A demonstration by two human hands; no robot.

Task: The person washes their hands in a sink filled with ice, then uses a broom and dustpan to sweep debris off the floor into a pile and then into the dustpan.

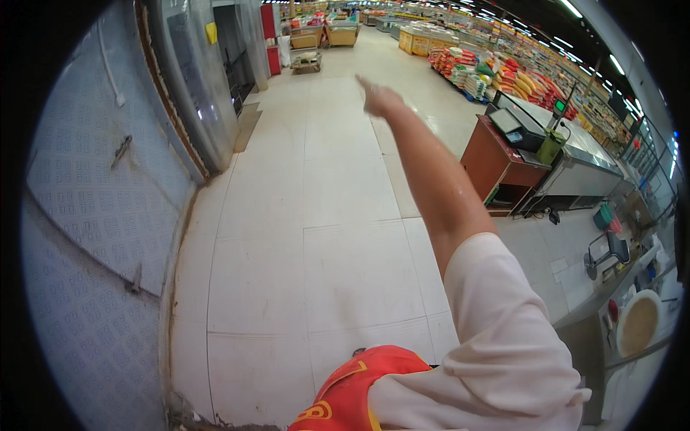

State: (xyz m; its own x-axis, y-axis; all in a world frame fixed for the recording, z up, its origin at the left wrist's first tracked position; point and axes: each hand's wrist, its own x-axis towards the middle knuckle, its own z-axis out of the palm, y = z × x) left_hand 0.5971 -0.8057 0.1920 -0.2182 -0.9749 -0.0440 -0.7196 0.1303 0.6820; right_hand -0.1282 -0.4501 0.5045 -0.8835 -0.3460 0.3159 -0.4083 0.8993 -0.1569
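Note:
My right hand (381, 100) reaches far forward on an outstretched arm, above the pale tiled floor (323, 188). One finger points ahead; the other fingers look curled and slightly blurred, and no object shows in them. A white short sleeve and a red apron with yellow trim (356, 382) cover my body at the bottom. My left hand is out of view. Before me stretches a tiled aisle of a supermarket, with a flat trolley (306, 62) standing at its far left side.
Along the left runs a patterned panel wall (102, 178), then a clear plastic strip curtain (199, 81). On the right stand a brown counter with a scale (498, 161), a stool (609, 250) and a round board (639, 323). Stacked sacks (517, 81) lie beyond.

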